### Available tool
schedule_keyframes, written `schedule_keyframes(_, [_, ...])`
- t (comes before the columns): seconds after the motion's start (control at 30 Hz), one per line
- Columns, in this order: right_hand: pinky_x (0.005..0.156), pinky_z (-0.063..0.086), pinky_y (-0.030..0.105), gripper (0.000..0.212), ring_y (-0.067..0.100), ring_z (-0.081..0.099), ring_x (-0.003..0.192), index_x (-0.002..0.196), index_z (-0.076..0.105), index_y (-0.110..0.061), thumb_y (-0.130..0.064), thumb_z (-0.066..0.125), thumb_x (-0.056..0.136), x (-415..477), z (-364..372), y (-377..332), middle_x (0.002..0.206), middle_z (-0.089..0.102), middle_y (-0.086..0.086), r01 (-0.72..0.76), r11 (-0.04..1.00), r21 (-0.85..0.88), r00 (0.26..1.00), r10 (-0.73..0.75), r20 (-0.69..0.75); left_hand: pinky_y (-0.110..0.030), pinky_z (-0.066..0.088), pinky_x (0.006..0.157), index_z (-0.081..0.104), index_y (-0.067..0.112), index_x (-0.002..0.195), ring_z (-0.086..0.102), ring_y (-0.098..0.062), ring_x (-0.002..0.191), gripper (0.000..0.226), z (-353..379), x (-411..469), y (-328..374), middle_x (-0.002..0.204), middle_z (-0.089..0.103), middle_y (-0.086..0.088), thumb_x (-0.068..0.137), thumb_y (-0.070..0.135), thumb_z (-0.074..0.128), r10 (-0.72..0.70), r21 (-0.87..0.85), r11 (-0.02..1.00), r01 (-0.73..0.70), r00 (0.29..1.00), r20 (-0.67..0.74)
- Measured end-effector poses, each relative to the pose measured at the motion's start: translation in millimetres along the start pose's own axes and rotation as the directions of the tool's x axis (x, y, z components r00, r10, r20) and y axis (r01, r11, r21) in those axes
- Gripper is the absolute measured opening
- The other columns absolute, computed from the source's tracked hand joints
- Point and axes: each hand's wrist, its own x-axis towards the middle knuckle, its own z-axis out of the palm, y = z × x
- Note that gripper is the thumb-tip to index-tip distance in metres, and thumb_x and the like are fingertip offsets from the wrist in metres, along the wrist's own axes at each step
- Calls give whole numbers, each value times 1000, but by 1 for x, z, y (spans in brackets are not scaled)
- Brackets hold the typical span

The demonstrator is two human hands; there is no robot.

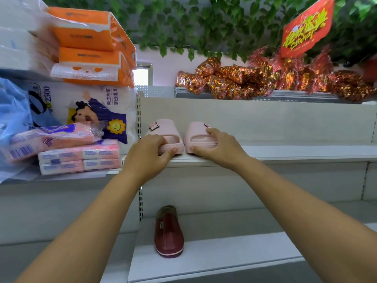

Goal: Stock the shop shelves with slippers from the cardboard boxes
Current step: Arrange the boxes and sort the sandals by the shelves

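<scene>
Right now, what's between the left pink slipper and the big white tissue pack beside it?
Only the slotted shelf upright stands between the left pink slipper and the white tissue pack, as the head view shows.

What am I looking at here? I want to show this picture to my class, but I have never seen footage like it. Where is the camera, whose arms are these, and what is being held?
There is no machine here. A person wears a wide-angle camera on the head, so you see their own bare arms reaching forward. The left hand grips the left pink slipper, and the right hand grips the right pink slipper. Both slippers sit side by side on a white shop shelf. On the lower shelf lies a single dark red slipper. To the left are stacked tissue packs, and up top are shiny foil bags. No cardboard box is in view.
</scene>
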Motion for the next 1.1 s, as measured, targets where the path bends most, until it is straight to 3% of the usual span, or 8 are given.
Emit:
schedule_keyframes(0.23, [103,45,35,112,22,52,126,156,33,-30,-83,71,64,13,9,-6,147,46,1,-36,999,17,997,35,65,-39,52,78,71,14,98,62,-20,85,14,0,7,-9,91,68,0,93,27,72,-64,-155,986,61,998,-16])
schedule_keyframes(0.53, [109,41,40,110,26,46,137,160,24,-26,-82,62,74,-4,1,-17,155,41,3,-28,997,-69,992,36,121,-43,55,85,67,21,103,63,-21,92,24,-9,2,0,96,67,2,90,41,72,-112,-124,985,122,990,86])
schedule_keyframes(0.7, [97,49,38,94,23,57,123,145,49,-25,-86,58,73,-33,-16,-22,138,58,1,48,987,-151,994,-32,108,-37,51,84,68,13,107,61,-24,100,29,-9,-7,9,105,68,-3,89,36,72,-66,-63,996,67,998,20])
schedule_keyframes(0.77, [101,45,36,87,22,53,129,146,48,-25,-78,63,78,-51,-24,-21,144,55,1,99,984,-151,990,-82,111,-29,42,90,69,14,116,57,-24,114,33,-8,-18,15,116,67,-3,90,33,74,-26,-74,997,20,997,-76])
schedule_keyframes(0.9, [115,35,36,96,18,41,141,156,35,-26,-77,63,80,-92,-37,-17,157,41,-2,185,960,-210,977,-156,147,-27,39,100,68,17,125,54,-20,123,43,-4,-51,31,128,65,0,90,41,74,85,-65,993,-96,983,-160])
schedule_keyframes(1.1, [122,24,35,97,14,27,150,159,28,-29,-77,60,81,-159,-32,2,164,31,-5,240,931,-273,961,-189,201,-49,50,99,67,17,130,59,-24,119,55,17,-113,49,128,66,-3,89,54,65,203,-94,974,-207,978,-51])
